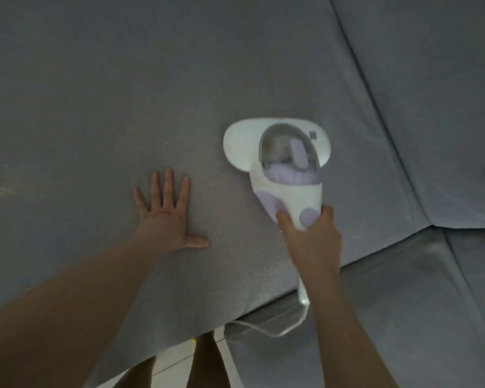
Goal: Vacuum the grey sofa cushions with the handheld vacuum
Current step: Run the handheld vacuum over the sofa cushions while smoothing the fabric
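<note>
Fingers of the right hand [312,242] wrap the handheld vacuum [280,169] on the grey cushion [123,93]. Left hand [168,217] lies spread flat beside it.

A home living space: a broad grey fabric sofa cushion [123,93] fills the view, with further grey upholstered cushions [431,79] meeting it at seams on the right, and a pale tiled floor [174,362] shows below the sofa's edge.

Pale tiled floor [177,359] below the cushion edge, dim, even indoor light
</note>
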